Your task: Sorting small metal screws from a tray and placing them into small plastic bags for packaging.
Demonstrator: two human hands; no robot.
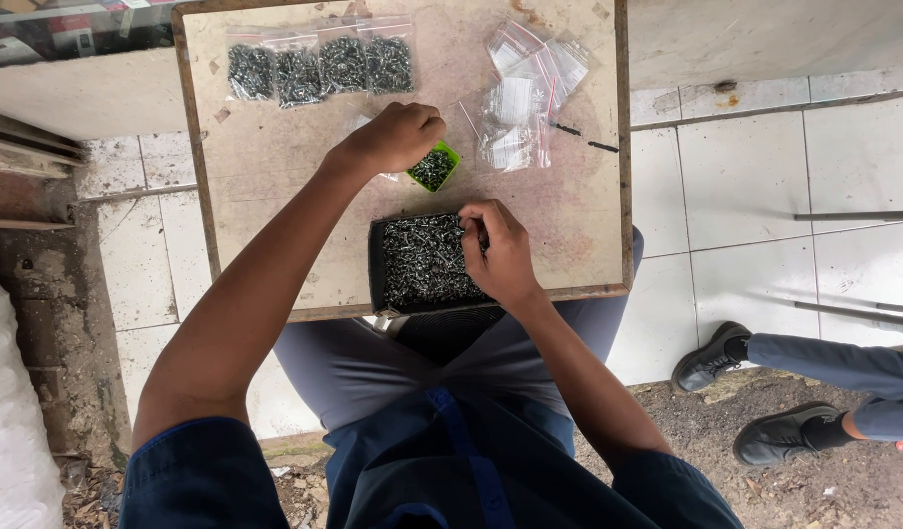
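On the worktop, our right hand pinches loose screws in the black tray at the near edge. Our left hand, curled narrow, hovers over the small green cup of screws. They look small, hard and slippery, so we judge fingertip pinches by the shank work best.

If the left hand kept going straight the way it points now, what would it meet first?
The left hand points toward the table's far right, over the small green tray of screws. Carrying on, it would probably first reach the pile of empty clear bags; its height above them is unclear.
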